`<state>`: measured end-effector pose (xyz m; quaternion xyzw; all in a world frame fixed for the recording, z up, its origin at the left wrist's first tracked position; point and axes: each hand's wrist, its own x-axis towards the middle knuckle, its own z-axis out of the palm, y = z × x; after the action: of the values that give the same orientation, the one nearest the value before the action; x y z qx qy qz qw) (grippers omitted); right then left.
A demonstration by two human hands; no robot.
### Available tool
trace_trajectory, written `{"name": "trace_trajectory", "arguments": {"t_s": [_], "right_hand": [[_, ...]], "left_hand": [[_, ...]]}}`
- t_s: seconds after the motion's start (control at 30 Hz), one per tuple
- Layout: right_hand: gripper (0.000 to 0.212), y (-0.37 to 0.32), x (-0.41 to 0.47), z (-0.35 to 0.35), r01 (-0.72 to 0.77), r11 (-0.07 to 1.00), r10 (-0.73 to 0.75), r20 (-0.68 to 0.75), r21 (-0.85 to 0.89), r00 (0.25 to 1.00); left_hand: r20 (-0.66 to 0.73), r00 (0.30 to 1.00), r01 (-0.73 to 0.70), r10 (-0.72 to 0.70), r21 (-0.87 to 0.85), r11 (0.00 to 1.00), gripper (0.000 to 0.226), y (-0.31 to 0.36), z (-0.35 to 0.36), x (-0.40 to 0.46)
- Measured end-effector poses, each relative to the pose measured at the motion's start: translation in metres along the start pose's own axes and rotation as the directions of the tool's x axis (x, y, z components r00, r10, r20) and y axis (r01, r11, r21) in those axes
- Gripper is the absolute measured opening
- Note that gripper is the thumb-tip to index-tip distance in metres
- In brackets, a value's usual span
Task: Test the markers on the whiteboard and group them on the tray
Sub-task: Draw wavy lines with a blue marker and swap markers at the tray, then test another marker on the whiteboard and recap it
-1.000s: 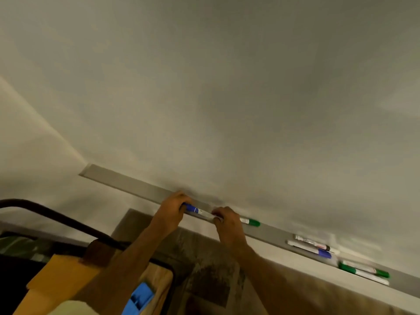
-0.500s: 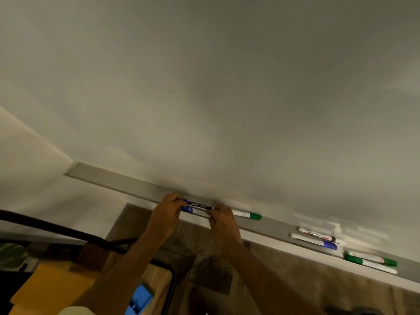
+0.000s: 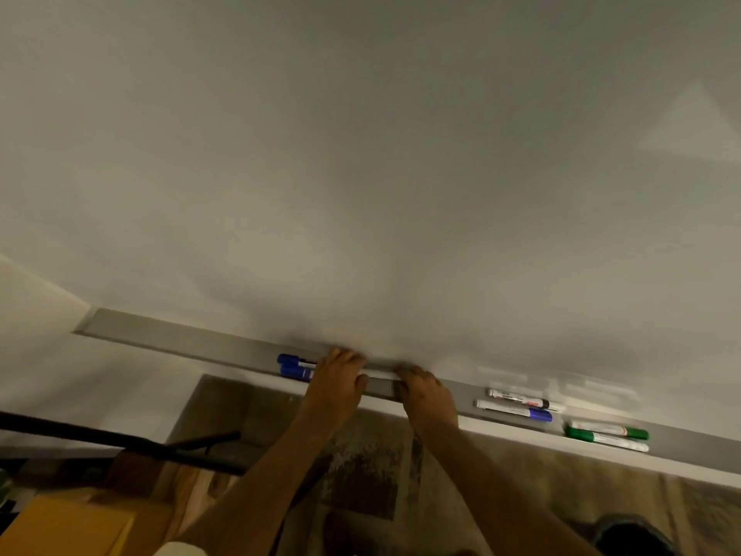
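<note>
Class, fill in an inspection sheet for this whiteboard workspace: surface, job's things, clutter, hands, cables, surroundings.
Surface: whiteboard, no marks seen; grey tray beneath it.
Job's things: blue-capped markers at left; black and blue pair; green markers at right.
Clutter: nothing seen.
Hands: left hand and right hand on the tray, holding a white marker between them.
Cables: nothing seen.
Surroundings: black bar, cardboard box below.

I see two blue-capped markers (image 3: 296, 367) lying side by side on the grey tray (image 3: 180, 342). Further right lie a black-and-blue pair (image 3: 517, 404) and two green markers (image 3: 607, 435), all beneath the blank whiteboard (image 3: 361, 174).
</note>
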<state>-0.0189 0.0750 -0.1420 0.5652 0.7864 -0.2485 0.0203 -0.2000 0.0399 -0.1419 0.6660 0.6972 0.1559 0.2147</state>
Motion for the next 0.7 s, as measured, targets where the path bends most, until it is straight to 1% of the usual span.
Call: {"name": "trace_trajectory", "arguments": {"t_s": [0.07, 0.2, 0.3, 0.37, 0.43, 0.47, 0.5, 0.57, 0.6, 0.63, 0.7], "right_hand": [[0.024, 0.007, 0.002, 0.002, -0.027, 1.000, 0.027, -0.009, -0.006, 1.000], [0.016, 0.022, 0.000, 0.009, -0.062, 0.998, 0.062, -0.006, -0.030, 0.998], [0.016, 0.027, -0.002, 0.011, -0.045, 0.997, 0.045, -0.001, -0.063, 0.999], [0.019, 0.029, -0.007, 0.007, -0.020, 0.995, 0.021, 0.006, -0.099, 1.000], [0.022, 0.031, -0.016, -0.005, -0.010, 0.995, 0.010, -0.003, -0.095, 1.000], [0.022, 0.032, -0.021, -0.014, -0.005, 0.997, 0.004, -0.010, -0.080, 1.000], [0.019, 0.032, -0.028, -0.025, 0.004, 0.998, -0.005, -0.018, -0.062, 1.000], [0.016, 0.031, -0.045, -0.050, 0.043, 0.999, -0.043, -0.051, -0.003, 0.998], [0.017, 0.028, -0.054, -0.064, 0.070, 0.997, -0.067, -0.074, 0.038, 0.995], [0.020, 0.024, -0.065, -0.079, 0.099, 0.991, -0.089, -0.100, 0.090, 0.991], [0.021, 0.016, -0.086, -0.112, 0.165, 0.959, -0.131, -0.157, 0.232, 0.979]], "left_hand": [[0.039, 0.999, 0.017, -0.021, 0.096, 0.995, 0.032, 0.007, 0.010, 0.005], [0.065, 0.998, -0.006, -0.011, 0.257, 0.966, 0.016, 0.009, 0.025, 0.002], [0.102, 0.995, -0.027, -0.009, 0.348, 0.937, 0.023, 0.008, 0.031, 0.000], [0.157, 0.987, -0.085, 0.024, 0.394, 0.915, 0.031, 0.011, 0.029, 0.003], [0.185, 0.981, -0.135, 0.062, 0.416, 0.899, 0.038, 0.023, 0.018, 0.001], [0.167, 0.981, -0.158, 0.098, 0.395, 0.905, 0.040, 0.032, 0.008, -0.001], [0.120, 0.982, -0.183, 0.148, 0.370, 0.911, 0.040, 0.042, -0.003, -0.004], [0.025, 0.960, -0.270, 0.279, 0.346, 0.898, 0.040, 0.067, -0.026, -0.010], [-0.036, 0.931, -0.328, 0.363, 0.352, 0.877, 0.040, 0.082, -0.038, -0.013], [-0.099, 0.888, -0.390, 0.449, 0.353, 0.850, 0.038, 0.100, -0.053, -0.015], [-0.167, 0.772, -0.538, 0.614, 0.344, 0.770, 0.033, 0.142, -0.086, -0.019]]}}
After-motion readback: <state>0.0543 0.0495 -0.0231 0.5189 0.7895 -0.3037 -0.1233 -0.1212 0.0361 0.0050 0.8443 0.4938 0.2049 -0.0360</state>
